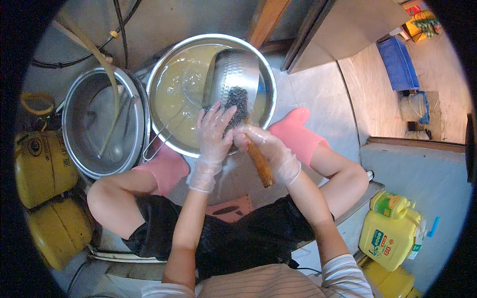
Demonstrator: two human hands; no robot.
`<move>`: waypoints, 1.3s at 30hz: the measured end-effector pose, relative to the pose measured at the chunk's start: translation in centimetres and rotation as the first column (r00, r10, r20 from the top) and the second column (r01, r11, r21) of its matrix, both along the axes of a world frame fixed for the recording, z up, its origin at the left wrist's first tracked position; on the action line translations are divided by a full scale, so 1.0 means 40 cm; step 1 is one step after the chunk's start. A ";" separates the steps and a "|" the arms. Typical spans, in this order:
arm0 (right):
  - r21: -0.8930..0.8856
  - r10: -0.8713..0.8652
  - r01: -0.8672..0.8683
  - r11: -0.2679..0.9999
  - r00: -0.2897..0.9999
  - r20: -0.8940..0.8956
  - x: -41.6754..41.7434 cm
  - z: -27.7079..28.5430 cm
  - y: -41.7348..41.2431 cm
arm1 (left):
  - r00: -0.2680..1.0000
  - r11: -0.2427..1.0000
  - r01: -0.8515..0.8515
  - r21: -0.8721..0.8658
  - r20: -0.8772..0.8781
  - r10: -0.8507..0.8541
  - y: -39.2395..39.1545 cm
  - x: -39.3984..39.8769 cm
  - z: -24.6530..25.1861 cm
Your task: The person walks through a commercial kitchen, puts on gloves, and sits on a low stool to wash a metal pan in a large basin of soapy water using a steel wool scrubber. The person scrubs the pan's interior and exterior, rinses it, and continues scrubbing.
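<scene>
My left hand [213,136], in a clear disposable glove, rests on the wall of a hammered metal saucepan [236,70], fingers spread. A dark, coarse patch [238,102] lies beside its fingers and thumb; whether it is a steel wool scourer or part of the pan, I cannot tell. Gloved too, my right hand [262,143] grips the pan by the upper end of its wooden handle [261,164]. The pan tilts over a large metal basin [153,128] of cloudy yellowish water. A wire-handled strainer [164,134] leans out over the basin's rim, its round end in the water.
At left stands a second metal tub [69,130] with a hose [113,123] hanging into it, near yellow jugs [44,167]. Pink boots [298,134] flank the basin. A low pink stool [231,208] shows below me. Yellow detergent bottles [387,236] stand at right.
</scene>
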State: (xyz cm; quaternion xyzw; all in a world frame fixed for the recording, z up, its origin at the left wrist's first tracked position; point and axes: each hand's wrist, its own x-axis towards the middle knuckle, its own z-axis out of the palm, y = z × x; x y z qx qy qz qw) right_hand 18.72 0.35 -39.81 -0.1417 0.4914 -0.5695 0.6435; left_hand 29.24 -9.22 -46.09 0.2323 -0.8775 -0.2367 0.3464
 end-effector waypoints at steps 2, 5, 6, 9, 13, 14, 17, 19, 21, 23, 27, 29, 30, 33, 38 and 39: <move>-0.065 0.035 -0.032 0.997 0.998 0.046 -0.007 -0.059 0.019 | 1.000 0.998 -0.015 -0.055 -0.010 0.015 0.001 0.003 0.005; 0.017 0.019 -0.019 1.000 1.000 0.001 0.007 -0.099 0.032 | 0.998 0.975 -0.048 -0.219 0.038 0.057 0.016 -0.003 0.014; 0.073 0.002 0.000 0.997 0.999 -0.038 0.014 -0.095 0.034 | 0.997 0.964 -0.064 -0.257 0.033 0.075 0.020 -0.009 0.025; -0.024 0.063 -0.065 0.998 0.995 -0.078 0.034 -0.070 0.043 | 0.993 0.932 -0.060 -0.358 0.073 0.092 0.019 -0.030 0.074; 0.072 0.089 -0.089 0.993 0.996 -0.005 0.046 -0.120 0.054 | 0.982 0.968 -0.127 -0.216 0.112 0.153 -0.037 -0.105 0.169; 0.051 0.044 -0.041 0.998 0.997 -0.063 0.049 -0.099 0.061 | 0.978 0.992 -0.121 -0.023 0.168 0.123 -0.060 -0.116 0.194; 0.302 0.255 -0.206 0.931 0.957 -0.135 0.043 -0.104 0.062 | 0.977 0.934 -0.101 0.343 0.211 0.028 -0.175 -0.127 0.215; 0.332 0.312 -0.245 0.911 0.935 -0.167 0.049 -0.097 0.066 | 0.978 0.929 -0.059 0.366 0.206 -0.019 -0.251 -0.124 0.190; 0.305 0.323 -0.264 0.915 0.932 -0.165 0.043 -0.104 0.079 | 0.948 0.941 -0.050 0.335 0.312 -0.061 -0.268 -0.132 0.188; 0.216 0.294 -0.264 0.940 0.948 -0.122 0.028 -0.136 0.100 | 0.929 0.971 -0.010 0.239 0.361 -0.080 -0.230 -0.139 0.198; 0.219 0.199 -0.163 0.962 0.967 -0.156 -0.006 -0.139 0.104 | 0.973 0.987 -0.026 -0.159 0.222 0.061 -0.036 -0.114 0.172; 0.238 0.181 -0.134 0.962 0.965 -0.189 -0.020 -0.153 0.104 | 0.991 0.971 -0.039 -0.236 0.114 0.067 0.032 -0.078 0.129; 0.089 0.151 -0.134 0.987 0.964 -0.221 -0.021 -0.133 0.108 | 0.991 0.961 -0.026 -0.277 0.121 0.062 0.050 -0.057 0.117; -0.056 0.078 -0.090 0.994 0.980 -0.181 -0.016 0.010 0.084 | 0.993 0.939 0.003 -0.344 0.110 0.037 0.077 -0.033 0.090; 0.192 0.165 -0.115 0.975 0.948 -0.271 -0.021 -0.022 0.058 | 0.999 0.953 -0.008 -0.304 0.048 0.024 0.044 -0.062 0.149; 0.247 0.203 -0.128 0.960 0.929 -0.309 -0.045 -0.028 0.072 | 1.000 0.966 -0.024 -0.258 0.009 0.027 0.033 -0.098 0.175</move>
